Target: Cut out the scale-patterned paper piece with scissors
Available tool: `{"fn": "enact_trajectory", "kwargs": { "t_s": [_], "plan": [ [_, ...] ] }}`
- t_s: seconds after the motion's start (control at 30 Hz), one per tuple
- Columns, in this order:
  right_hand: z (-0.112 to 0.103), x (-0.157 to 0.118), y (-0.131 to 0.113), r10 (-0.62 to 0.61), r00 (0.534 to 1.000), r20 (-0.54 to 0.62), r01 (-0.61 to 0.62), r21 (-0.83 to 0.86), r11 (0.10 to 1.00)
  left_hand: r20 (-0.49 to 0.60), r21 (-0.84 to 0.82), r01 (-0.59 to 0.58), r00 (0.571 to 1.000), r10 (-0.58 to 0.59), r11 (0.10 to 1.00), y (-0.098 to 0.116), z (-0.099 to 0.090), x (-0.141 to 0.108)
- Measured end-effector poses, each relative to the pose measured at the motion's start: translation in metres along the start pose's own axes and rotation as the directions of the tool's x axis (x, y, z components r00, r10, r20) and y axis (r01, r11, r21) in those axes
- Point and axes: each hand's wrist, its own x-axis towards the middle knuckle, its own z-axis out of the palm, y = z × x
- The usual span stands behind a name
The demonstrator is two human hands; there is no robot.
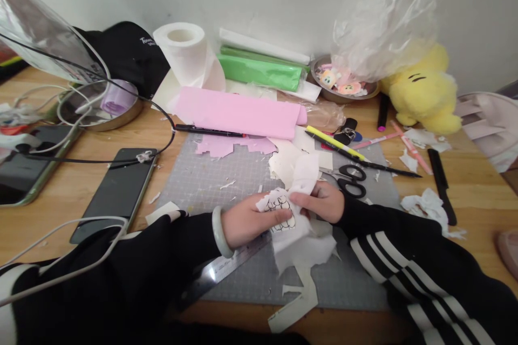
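My left hand [253, 222] pinches a piece of white paper [279, 221] with black outlines drawn on it, thumb on top of the drawing. At its right, my right hand [321, 202] is closed on the upper part of white paper, thumb pressed down. Whether both hands hold one sheet or two layers I cannot tell. Cut paper scraps [307, 285] lie below the hands on the grey cutting mat [243, 280]. A metal ruler [230, 264] shows partly under my left wrist. Scissors with black handles [351, 180] rest just beyond my right hand.
Pink sheet material [238, 110], a paper roll [182, 54] and green packs [261, 71] line the back. Two phones [117, 188] and cables are at the left, beside a metal bowl [133, 110]. Pens [340, 143], crumpled paper [427, 207] and a yellow plush toy [424, 91] occupy the right.
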Motion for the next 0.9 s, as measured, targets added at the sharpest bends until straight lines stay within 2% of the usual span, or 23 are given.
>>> {"fn": "enact_trajectory", "kwargs": {
  "t_s": [0.9],
  "plan": [
    [0.0008,-0.0005,0.0040,-0.015,0.999,-0.031,0.015,-0.006,1.000,-0.009,0.057,0.016,1.000,-0.016,0.998,-0.0002,-0.0015,-0.0010]
  ]
}}
